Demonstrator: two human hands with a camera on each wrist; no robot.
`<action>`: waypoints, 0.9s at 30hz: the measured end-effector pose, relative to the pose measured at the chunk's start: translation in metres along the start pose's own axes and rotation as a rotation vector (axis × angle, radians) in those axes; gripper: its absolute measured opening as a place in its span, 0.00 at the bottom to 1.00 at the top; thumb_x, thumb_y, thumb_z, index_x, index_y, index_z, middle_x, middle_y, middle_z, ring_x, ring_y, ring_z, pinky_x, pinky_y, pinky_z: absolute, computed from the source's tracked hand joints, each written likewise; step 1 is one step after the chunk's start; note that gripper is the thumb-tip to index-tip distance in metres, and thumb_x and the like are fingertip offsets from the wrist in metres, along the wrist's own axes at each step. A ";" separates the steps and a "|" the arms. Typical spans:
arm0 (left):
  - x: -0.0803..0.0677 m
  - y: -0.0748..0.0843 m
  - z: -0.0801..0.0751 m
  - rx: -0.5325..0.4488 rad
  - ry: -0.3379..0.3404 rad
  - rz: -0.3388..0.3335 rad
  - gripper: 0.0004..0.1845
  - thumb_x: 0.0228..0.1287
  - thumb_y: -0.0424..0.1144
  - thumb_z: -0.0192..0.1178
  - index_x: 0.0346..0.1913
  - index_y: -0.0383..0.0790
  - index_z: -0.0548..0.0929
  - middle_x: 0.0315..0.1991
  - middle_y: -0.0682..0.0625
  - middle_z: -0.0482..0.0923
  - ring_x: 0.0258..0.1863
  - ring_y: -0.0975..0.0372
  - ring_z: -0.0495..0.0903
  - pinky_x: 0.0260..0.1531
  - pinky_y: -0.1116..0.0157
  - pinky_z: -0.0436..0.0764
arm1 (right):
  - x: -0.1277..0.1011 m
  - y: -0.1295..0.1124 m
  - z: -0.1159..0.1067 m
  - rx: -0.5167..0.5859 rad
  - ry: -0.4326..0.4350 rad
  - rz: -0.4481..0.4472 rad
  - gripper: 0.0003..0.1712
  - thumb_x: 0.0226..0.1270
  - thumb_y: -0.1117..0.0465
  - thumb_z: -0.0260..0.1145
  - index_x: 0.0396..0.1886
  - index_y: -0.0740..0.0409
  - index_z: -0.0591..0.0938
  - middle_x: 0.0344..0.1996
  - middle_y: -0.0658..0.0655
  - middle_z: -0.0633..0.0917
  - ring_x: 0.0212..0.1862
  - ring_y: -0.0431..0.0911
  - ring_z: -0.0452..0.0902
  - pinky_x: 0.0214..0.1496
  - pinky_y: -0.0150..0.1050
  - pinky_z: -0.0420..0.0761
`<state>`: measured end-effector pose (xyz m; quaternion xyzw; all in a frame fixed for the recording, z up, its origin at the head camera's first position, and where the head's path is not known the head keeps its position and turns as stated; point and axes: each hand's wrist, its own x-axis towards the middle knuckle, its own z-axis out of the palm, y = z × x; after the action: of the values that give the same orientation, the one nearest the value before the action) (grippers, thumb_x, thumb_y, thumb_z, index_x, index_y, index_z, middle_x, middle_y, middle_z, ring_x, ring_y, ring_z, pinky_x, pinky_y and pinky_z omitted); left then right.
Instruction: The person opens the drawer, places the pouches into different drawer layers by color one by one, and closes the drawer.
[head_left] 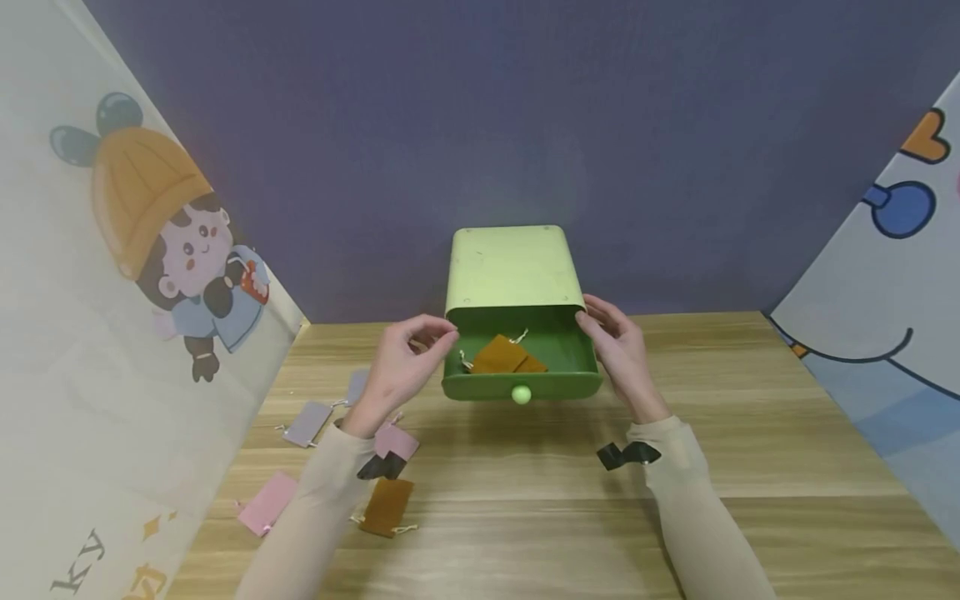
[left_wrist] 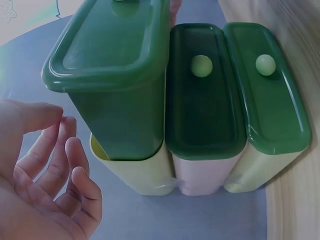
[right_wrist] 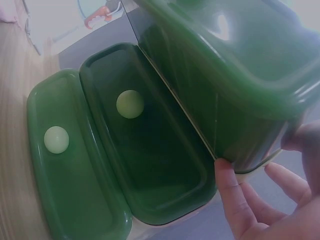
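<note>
Head view: brown pouches (head_left: 498, 357) are contained in the drawer (head_left: 480, 387) pulled from the far housing (head_left: 516, 267); it could be tipped if leaned on. Left wrist view: the left hand (left_wrist: 40, 202) is loosely curled, nothing seen grasped. Right wrist view: the housing is touched by the right hand (right_wrist: 292, 215), fingers extended (pinched, perhaps, by abrupt closing).

Well to the left of the left hand (head_left: 399, 360), and lower in the head view, the pale wall panel (head_left: 45, 400) bears the slanted dark letters "ky" (head_left: 75, 565), while near them, on the side toward that hand, stands a yellow-orange character (head_left: 144, 581) cut off by the bottom edge and unreadable.
</note>
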<state>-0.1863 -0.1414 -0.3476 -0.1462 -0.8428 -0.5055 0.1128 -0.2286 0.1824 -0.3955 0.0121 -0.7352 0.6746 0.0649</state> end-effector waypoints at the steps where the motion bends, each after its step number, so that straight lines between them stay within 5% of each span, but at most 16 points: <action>1: -0.001 -0.001 -0.001 0.003 0.005 0.000 0.07 0.73 0.42 0.68 0.47 0.45 0.91 0.37 0.50 0.88 0.36 0.59 0.82 0.40 0.62 0.81 | 0.000 0.000 0.000 0.001 0.001 0.001 0.33 0.80 0.48 0.66 0.79 0.52 0.73 0.75 0.62 0.76 0.60 0.38 0.77 0.48 0.26 0.80; 10: -0.008 -0.005 -0.005 0.010 0.033 -0.027 0.09 0.72 0.40 0.69 0.49 0.42 0.91 0.39 0.48 0.90 0.35 0.63 0.82 0.38 0.66 0.81 | -0.002 -0.002 -0.001 -0.012 -0.002 0.000 0.34 0.80 0.47 0.66 0.79 0.51 0.73 0.75 0.60 0.76 0.56 0.36 0.77 0.38 0.27 0.74; 20: -0.013 -0.014 -0.009 0.043 0.046 -0.054 0.07 0.72 0.41 0.70 0.47 0.44 0.92 0.38 0.47 0.90 0.36 0.63 0.82 0.39 0.68 0.79 | -0.002 -0.003 0.000 -0.017 -0.007 0.000 0.34 0.79 0.46 0.66 0.79 0.50 0.73 0.74 0.60 0.76 0.58 0.37 0.77 0.38 0.27 0.74; 27: -0.019 -0.017 -0.010 0.061 0.038 -0.071 0.07 0.72 0.42 0.70 0.46 0.45 0.92 0.38 0.50 0.90 0.36 0.62 0.83 0.38 0.68 0.79 | -0.002 -0.002 0.000 0.002 -0.007 0.005 0.34 0.80 0.48 0.65 0.79 0.53 0.73 0.75 0.62 0.76 0.59 0.37 0.76 0.50 0.25 0.80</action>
<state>-0.1747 -0.1605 -0.3629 -0.1031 -0.8603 -0.4858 0.1149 -0.2267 0.1826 -0.3939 0.0126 -0.7347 0.6756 0.0605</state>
